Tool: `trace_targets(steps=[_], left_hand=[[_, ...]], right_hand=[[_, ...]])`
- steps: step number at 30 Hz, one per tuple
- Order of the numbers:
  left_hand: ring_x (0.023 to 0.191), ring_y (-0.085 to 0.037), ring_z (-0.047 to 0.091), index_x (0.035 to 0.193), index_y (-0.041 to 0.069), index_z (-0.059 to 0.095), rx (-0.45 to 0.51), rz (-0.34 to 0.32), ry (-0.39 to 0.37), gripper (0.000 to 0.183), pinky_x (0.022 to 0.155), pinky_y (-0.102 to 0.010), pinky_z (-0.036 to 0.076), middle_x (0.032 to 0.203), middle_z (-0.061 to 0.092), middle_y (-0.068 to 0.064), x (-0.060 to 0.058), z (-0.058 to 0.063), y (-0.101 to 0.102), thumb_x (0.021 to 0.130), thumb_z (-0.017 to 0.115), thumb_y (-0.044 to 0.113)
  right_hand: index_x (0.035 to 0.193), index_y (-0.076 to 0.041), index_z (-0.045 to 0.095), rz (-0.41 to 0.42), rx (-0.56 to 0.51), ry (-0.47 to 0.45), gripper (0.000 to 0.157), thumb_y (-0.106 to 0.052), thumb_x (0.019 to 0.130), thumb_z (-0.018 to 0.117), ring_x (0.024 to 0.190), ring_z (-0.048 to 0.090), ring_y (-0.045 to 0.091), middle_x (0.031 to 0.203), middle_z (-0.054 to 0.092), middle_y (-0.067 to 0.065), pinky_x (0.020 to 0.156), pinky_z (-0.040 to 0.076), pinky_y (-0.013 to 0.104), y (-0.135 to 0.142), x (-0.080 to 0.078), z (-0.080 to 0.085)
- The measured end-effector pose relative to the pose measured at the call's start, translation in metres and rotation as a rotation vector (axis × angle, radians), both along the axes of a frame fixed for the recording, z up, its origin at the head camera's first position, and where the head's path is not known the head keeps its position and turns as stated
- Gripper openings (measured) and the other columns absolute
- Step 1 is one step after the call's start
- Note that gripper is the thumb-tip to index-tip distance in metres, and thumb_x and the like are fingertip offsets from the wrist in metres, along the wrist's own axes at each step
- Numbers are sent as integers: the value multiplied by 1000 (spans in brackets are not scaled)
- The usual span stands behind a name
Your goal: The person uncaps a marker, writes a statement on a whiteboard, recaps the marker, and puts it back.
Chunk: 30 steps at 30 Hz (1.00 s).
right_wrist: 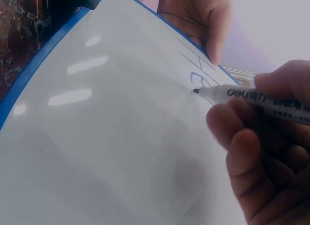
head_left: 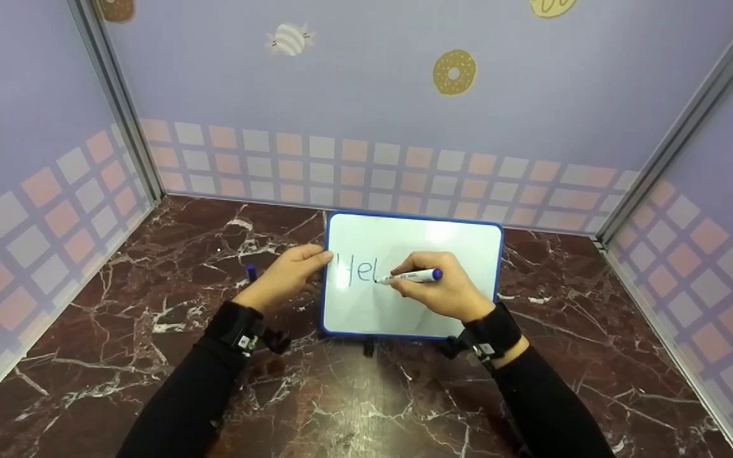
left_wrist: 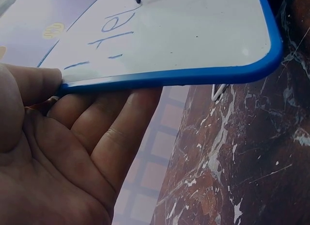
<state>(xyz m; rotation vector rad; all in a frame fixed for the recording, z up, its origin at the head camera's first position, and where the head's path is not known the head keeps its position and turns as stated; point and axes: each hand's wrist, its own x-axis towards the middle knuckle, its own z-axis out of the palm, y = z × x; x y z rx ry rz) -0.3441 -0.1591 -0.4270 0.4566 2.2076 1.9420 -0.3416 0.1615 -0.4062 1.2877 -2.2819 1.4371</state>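
Blue trim (head_left: pixel 417 217) borders the whiteboard (head_left: pixel 373 312), which I see in the head view right of centre, over the dark marbled worktop (head_left: pixel 354 407). Its left edge is gripped by the left hand (head_left: pixel 290 273); the right hand (head_left: pixel 452 292) is closed round a marker (head_left: pixel 416 276) in a pinch, the tip at the last of the letters (head_left: pixel 366 272), which read "Hel". My first worry is support: with the grip at one side only, a heavy stroke toward the right could swing or tip the board and send the line astray. The camera mount (head_left: pixel 452 346) on the right wrist sits close to the lower right edge and might knock it. Left of centre, near the left wrist, is a small blue-purple piece (head_left: pixel 251 272), perhaps a cap, that a sweeping forearm could push away. In the left wrist view, I find the thumb over the rim at the left and the fingers beneath; if that thumb slipped, this edge could drop. I cannot tell how firmly the underside is propped. In the right wrist view, the marker enters from the right between thumb and fingers, the tip seemingly on the glossy surface, the other fingers curled below. Should these drag across fresh ink, I'd expect smears; should the pinch loosen, the stroke would likely wobble.
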Motion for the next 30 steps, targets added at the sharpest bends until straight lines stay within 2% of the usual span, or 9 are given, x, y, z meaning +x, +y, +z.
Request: trace_targets(steps=[4,12,19,23,30], left_hand=[[82,-18,76,131,-10,65,17,-17,-6,36,79,-43,69,105,79,-12,0,0,-1,119,52,22],[83,-18,77,131,-12,64,14,-17,3,37,79,-44,70,107,79,-15,-2,-2,0,119,53,21],[84,-19,77,129,-9,67,-6,2,22,35,78,-42,69,108,79,-14,-1,-2,0,119,53,21],[84,-19,78,127,-10,67,8,-9,22,34,78,-42,69,109,80,-17,-1,-2,0,119,52,20],[86,-19,78,129,-10,66,3,-11,14,36,81,-44,70,110,80,-16,0,-1,0,119,52,22]], right_hand=[[103,-3,83,12,-66,-29,6,1,98,82,76,78,19,89,81,8,65,62,25,3,0,3],[104,-1,83,-51,-103,27,5,1,99,82,73,76,17,85,80,10,62,56,21,8,-2,4],[106,-1,83,-72,-116,46,7,1,100,82,75,75,16,86,80,7,65,59,21,9,-5,4],[107,0,83,-79,-122,57,8,3,99,82,76,76,16,88,81,6,66,60,22,8,-4,4],[108,1,83,-73,-133,80,10,2,99,83,78,77,15,93,81,13,69,63,22,7,-5,2]])
